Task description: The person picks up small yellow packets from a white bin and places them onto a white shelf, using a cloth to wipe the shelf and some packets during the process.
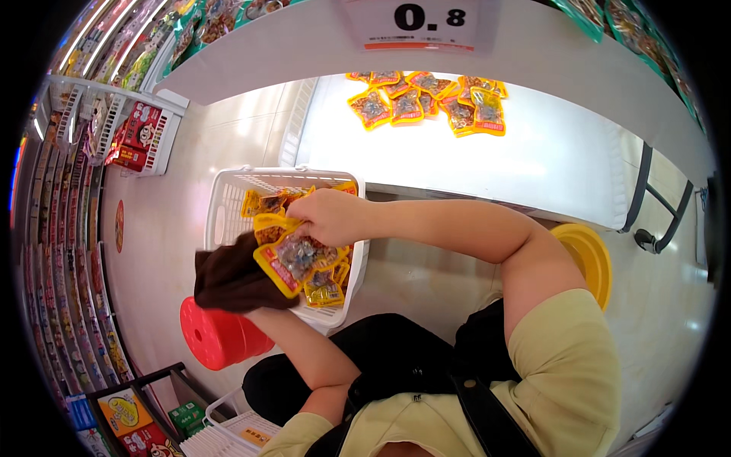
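Observation:
Over the white plastic basket (pixel 349 305), my right hand (pixel 329 216) is closed on a yellow-edged snack packet (pixel 289 257) with a clear middle showing brown pieces. More such packets (pixel 324 289) lie in the basket below and behind it. A dark brown cloth (pixel 236 274) covers my left hand at the basket's near left corner. Only the left forearm (pixel 304 346) and wrist show, so the fingers are hidden. The cloth touches the held packet's left side and is slightly blurred.
A white shelf (pixel 533 179) ahead bears several loose packets (pixel 426 99) under an upper shelf with a price sign (pixel 415 27). A red stool (pixel 217 335) stands left of the basket, a yellow round tub (pixel 586 255) at right. Stocked shelves (pixel 65 251) line the left.

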The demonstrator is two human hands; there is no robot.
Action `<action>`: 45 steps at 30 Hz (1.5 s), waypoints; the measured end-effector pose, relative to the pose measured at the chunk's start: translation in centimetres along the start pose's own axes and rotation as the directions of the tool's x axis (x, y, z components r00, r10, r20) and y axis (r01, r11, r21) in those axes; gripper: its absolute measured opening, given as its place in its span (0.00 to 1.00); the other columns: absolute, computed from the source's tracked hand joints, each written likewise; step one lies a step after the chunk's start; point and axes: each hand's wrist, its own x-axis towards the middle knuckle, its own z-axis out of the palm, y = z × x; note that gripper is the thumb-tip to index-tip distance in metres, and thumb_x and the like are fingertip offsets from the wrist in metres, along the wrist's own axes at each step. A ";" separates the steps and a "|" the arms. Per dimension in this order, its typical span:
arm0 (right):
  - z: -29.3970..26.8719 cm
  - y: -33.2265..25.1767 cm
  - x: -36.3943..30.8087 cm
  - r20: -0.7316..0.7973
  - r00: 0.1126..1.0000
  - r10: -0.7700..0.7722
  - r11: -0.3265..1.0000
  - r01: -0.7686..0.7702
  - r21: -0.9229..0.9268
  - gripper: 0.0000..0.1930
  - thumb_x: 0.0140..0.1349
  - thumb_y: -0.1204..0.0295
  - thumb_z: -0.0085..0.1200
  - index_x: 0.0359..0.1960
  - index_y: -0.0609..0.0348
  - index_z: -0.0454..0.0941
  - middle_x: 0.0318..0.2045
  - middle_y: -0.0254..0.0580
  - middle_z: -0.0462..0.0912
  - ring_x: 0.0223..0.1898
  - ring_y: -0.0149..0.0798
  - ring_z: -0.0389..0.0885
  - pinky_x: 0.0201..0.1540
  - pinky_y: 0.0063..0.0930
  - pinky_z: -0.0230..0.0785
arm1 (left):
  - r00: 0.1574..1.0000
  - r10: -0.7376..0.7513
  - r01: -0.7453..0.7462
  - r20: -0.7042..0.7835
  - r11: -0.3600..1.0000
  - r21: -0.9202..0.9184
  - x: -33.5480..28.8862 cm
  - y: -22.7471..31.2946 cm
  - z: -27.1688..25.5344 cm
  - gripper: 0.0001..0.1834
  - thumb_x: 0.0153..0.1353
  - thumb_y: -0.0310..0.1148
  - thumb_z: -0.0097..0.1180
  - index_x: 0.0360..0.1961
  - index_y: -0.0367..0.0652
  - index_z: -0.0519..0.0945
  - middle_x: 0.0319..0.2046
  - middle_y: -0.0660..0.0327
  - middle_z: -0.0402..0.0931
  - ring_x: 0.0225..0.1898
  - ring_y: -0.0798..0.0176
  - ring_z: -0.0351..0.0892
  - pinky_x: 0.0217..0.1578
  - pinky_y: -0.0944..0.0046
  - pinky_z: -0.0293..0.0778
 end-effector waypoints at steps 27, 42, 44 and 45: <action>-13.3 16.8 -9.5 -0.645 0.330 0.689 0.080 -0.920 -0.384 0.23 0.55 0.66 0.43 0.53 0.54 0.58 0.52 0.45 0.63 0.50 0.58 0.62 0.46 0.56 0.58 | 0.993 0.112 -0.106 -0.036 0.986 0.130 -0.9 -3.1 -0.8 0.18 0.55 0.37 0.40 0.44 0.36 0.66 0.36 0.55 0.69 0.38 0.58 0.69 0.43 0.63 0.65; -15.9 6.6 -11.0 -0.336 0.792 0.510 0.778 -0.258 0.572 0.12 0.52 0.81 0.45 0.40 0.66 0.68 0.37 0.39 0.74 0.38 0.31 0.74 0.42 0.26 0.68 | 0.900 0.080 -0.209 0.429 0.942 0.263 -6.3 -10.8 8.8 0.18 0.55 0.34 0.42 0.45 0.35 0.64 0.37 0.55 0.67 0.38 0.59 0.68 0.43 0.63 0.65; -11.6 2.4 -8.8 -0.199 0.900 0.388 0.804 -0.224 0.551 0.12 0.52 0.76 0.49 0.39 0.60 0.69 0.32 0.36 0.75 0.37 0.29 0.74 0.39 0.25 0.68 | 0.857 0.113 -0.296 0.503 0.906 0.302 -7.0 -11.7 9.4 0.18 0.55 0.33 0.42 0.45 0.35 0.63 0.37 0.55 0.67 0.38 0.59 0.68 0.43 0.63 0.65; -9.5 1.3 -8.1 -0.173 0.949 0.265 0.904 -0.182 0.387 0.13 0.51 0.76 0.47 0.41 0.59 0.68 0.32 0.40 0.75 0.36 0.35 0.74 0.38 0.27 0.67 | 0.850 0.129 -0.319 0.510 0.897 0.305 -7.3 -12.5 9.8 0.18 0.55 0.33 0.42 0.45 0.35 0.63 0.37 0.55 0.67 0.38 0.59 0.68 0.43 0.63 0.65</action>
